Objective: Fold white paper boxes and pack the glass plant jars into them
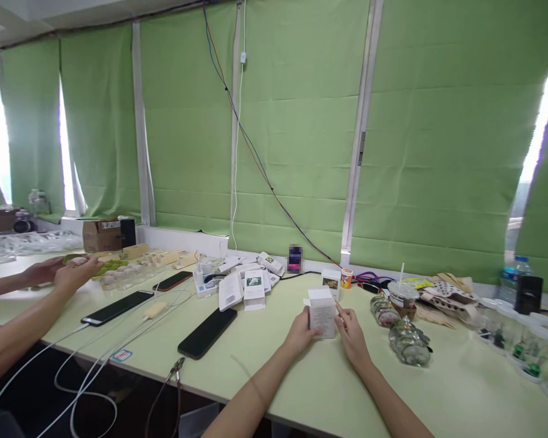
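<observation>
A small white carton (pixel 323 317) with fine print and raised top flaps stands upright between my hands near the table's middle. My left hand (pixel 300 333) is closed round its left side, the thumb across the lower front. My right hand (pixel 351 333) is at the carton's right edge, its fingers apart and the index finger touching near the upper side. Just behind the carton is another white box (pixel 331 282) with a brown picture. Left of my hands, a white box with a green picture (pixel 254 289) stands beside a pile of flattened cartons (pixel 231 292).
Black phone (pixel 207 333) and cables lie left on the pale table (pixel 283 389). Glass jars (pixel 408 342), a lidded cup (pixel 402 293) and clear containers (pixel 536 350) are at right. Another person's hands (pixel 75 275) hold something at far left.
</observation>
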Demonstrator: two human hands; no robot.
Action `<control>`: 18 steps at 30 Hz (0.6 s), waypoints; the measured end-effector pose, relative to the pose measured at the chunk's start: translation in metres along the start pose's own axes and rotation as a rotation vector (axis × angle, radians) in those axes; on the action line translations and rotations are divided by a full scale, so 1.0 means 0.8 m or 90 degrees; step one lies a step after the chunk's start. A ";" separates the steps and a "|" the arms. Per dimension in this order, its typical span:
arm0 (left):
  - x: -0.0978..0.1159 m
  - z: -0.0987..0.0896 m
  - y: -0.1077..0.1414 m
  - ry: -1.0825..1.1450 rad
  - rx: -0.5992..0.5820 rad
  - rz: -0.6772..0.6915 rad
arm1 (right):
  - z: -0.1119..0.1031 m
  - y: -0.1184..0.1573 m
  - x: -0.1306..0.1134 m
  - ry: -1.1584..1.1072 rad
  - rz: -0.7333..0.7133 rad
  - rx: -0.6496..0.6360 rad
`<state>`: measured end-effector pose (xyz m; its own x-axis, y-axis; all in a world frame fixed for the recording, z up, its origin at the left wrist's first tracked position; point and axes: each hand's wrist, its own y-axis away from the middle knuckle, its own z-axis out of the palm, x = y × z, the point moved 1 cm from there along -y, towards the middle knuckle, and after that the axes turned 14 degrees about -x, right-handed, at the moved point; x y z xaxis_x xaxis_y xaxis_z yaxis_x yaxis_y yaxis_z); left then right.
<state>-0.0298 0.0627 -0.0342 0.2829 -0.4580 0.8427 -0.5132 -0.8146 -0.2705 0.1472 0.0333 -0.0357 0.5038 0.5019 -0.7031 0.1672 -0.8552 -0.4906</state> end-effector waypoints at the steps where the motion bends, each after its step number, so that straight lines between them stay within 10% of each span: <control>1: 0.000 0.000 0.000 -0.003 0.001 -0.002 | 0.001 0.000 0.000 -0.006 0.000 -0.002; 10: 0.011 0.002 0.002 0.048 0.028 0.022 | -0.004 0.001 0.005 -0.261 0.139 0.154; 18: 0.045 -0.006 0.025 -0.221 0.255 0.192 | -0.004 -0.004 0.031 -0.299 0.192 0.192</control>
<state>-0.0342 0.0316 -0.0070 0.4549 -0.7240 0.5185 -0.2867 -0.6703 -0.6845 0.1618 0.0478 -0.0498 0.0547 0.3068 -0.9502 -0.2041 -0.9281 -0.3114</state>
